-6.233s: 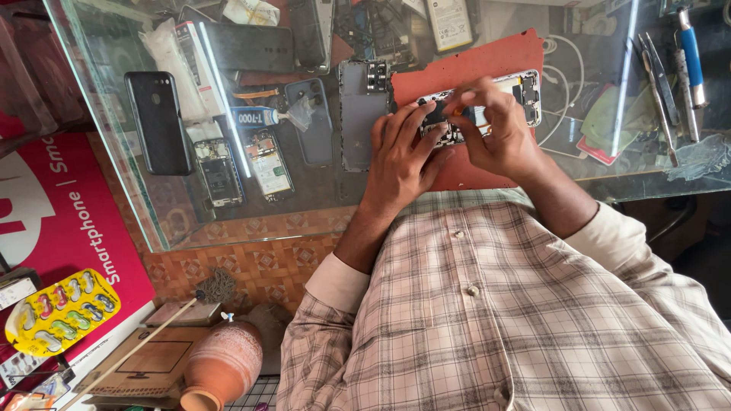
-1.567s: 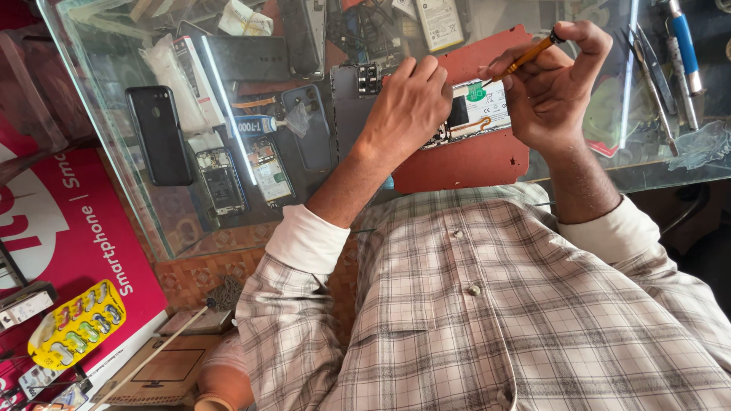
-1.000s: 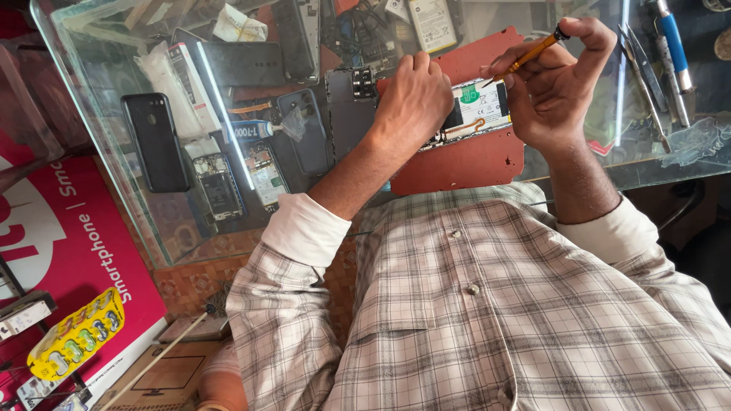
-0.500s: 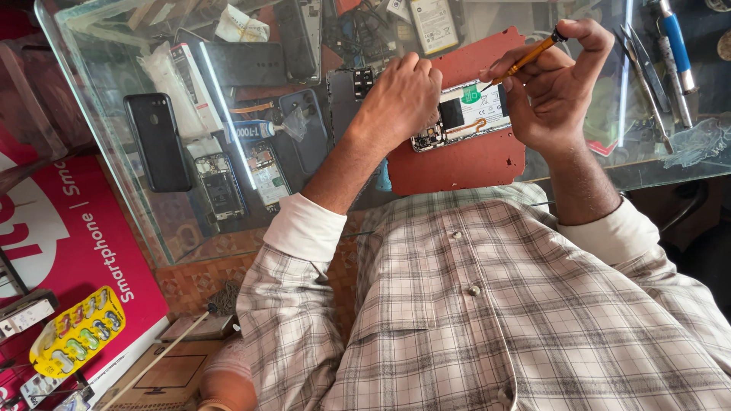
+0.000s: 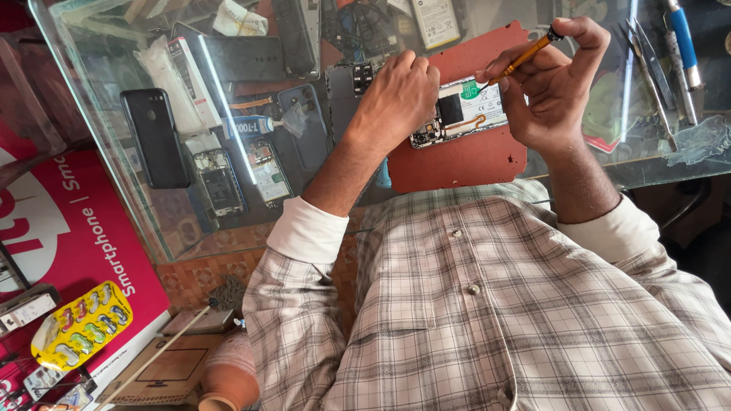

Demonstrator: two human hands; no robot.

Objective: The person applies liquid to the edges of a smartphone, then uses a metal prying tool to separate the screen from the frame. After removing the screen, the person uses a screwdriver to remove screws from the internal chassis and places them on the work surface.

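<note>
A glass counter (image 5: 122,175) fills the upper half of the frame. A red work mat (image 5: 464,156) lies on it at upper centre. On the mat rests 1 opened phone (image 5: 466,113), internals exposed. The left hand (image 5: 396,95) presses down on the phone's left end, fingers curled. The right hand (image 5: 552,84), upper right, pinches 1 orange screwdriver (image 5: 521,57), tip angled toward the phone.

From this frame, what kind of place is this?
Likely a phone repair counter. The left hand steadies an opened phone on a red mat, the right hand holds a small screwdriver, and phones and parts lie under the glass counter.
</note>
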